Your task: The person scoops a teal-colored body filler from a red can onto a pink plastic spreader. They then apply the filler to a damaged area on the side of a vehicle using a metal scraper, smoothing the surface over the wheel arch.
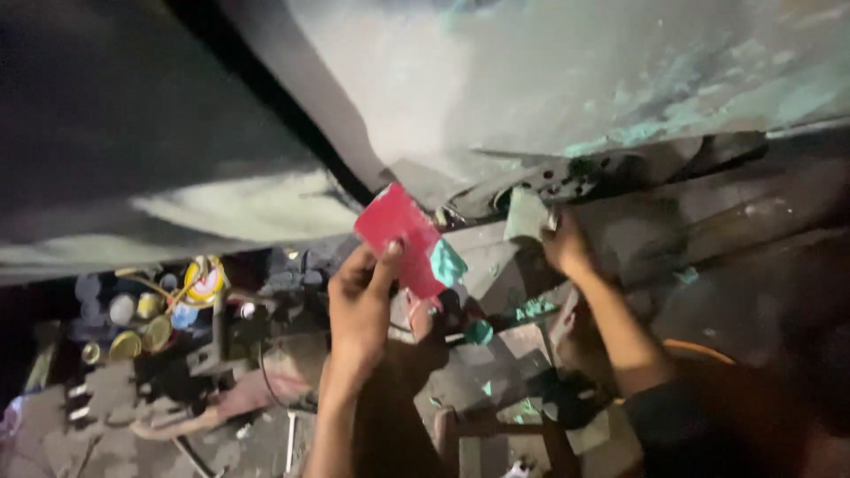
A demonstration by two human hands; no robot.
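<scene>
The left hand (359,305) pinched a red card (400,237) smeared with green filler (447,263) — tilted up-right toward the right hand (567,248), which pressed a pale scraper (526,215) against the car panel (575,80) just above it — the nearer hand.

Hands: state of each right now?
Left hand: shut on red card.
Right hand: pressing grey pad against the panel; grip unclear.
</scene>
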